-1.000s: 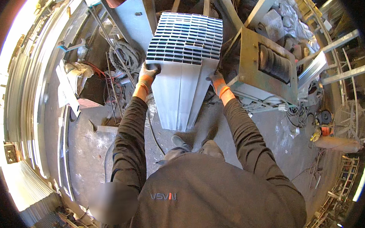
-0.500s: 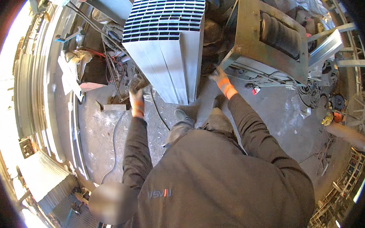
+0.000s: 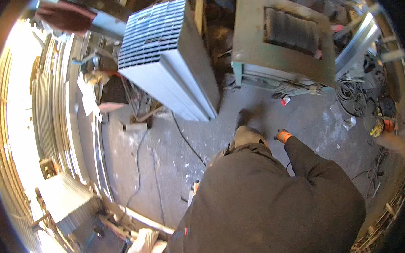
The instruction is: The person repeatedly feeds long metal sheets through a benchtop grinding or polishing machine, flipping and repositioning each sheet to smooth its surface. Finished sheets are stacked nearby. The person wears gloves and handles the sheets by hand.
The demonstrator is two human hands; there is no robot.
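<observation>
A tall grey metal unit with a slatted grille top point(image 3: 172, 68) stands on the concrete floor, apart from both my hands. My right hand point(image 3: 282, 135), in an orange glove, hangs by my side just right of my knee; only a small part of it shows. A sliver of orange by my left side is my left hand point(image 3: 195, 187), mostly hidden behind my dark sleeve. Neither hand touches the unit. My shoe point(image 3: 244, 119) is near the unit's lower right corner.
A grey-green metal cabinet with a rectangular opening point(image 3: 282, 40) stands to the right of the unit. A black cable point(image 3: 185, 139) trails over the floor. Coiled cables point(image 3: 353, 95) lie at the right. Curved metal rails point(image 3: 69, 110) and another slatted panel point(image 3: 64, 202) are at the left.
Both hands have come off the grey unit and dropped to my sides. The unit now stands on the floor by itself, farther from me, and my view has turned.
</observation>
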